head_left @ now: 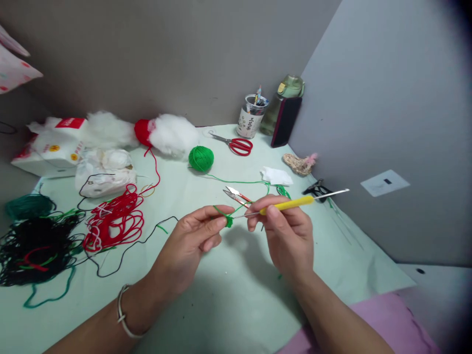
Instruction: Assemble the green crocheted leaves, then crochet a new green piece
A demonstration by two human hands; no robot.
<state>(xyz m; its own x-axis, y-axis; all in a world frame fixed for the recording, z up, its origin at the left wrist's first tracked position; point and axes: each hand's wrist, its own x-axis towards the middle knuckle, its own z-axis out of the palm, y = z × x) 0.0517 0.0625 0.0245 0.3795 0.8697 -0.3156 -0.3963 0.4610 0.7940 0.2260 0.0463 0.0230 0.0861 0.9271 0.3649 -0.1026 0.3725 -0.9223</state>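
My left hand (195, 231) pinches a small green crochet piece (229, 222) between thumb and fingers, with green yarn looped over the index finger. In my right hand (285, 236) is a crochet hook (287, 204) with a yellow handle and a metal tip at each end. Its left tip reaches the green piece; whether it sits inside a stitch I cannot tell. A strand runs from the work back toward a green yarn ball (201, 159). Just behind my hands lie small snips (236, 195), partly covered by my right hand.
Red-handled scissors (239, 146), a pen cup (251, 116), a green bottle (291, 87) and a phone (286, 121) stand or lie at the back. On the left are red yarn (114, 221), tangled black yarn (37, 246), white stuffing (175, 135) and a box (51, 152). Grey partitions enclose the table.
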